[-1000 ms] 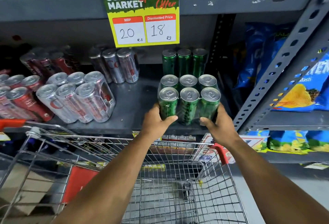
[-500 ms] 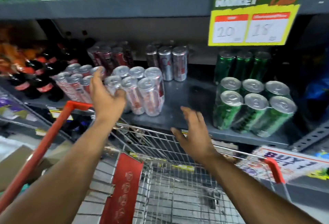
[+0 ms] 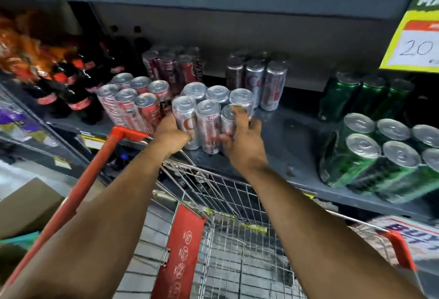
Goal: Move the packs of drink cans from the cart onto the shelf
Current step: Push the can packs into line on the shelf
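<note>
Mid-frame, left hand (image 3: 172, 133) and right hand (image 3: 244, 143) clamp the shrink-wrapped six-pack of silver cans (image 3: 210, 118) on the grey metal shelf (image 3: 297, 156); likely squaring it up, release next.

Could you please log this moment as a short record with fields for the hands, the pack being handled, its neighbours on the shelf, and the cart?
left hand: gripping the silver six-pack's left side
right hand: gripping its right side, fingers over a can top
silver six-pack: upright at the shelf's front edge
shelf: grey metal
left neighbour: red six-pack
right neighbour: green six-pack, apart
cart: wire basket, no packs visible inside
</note>
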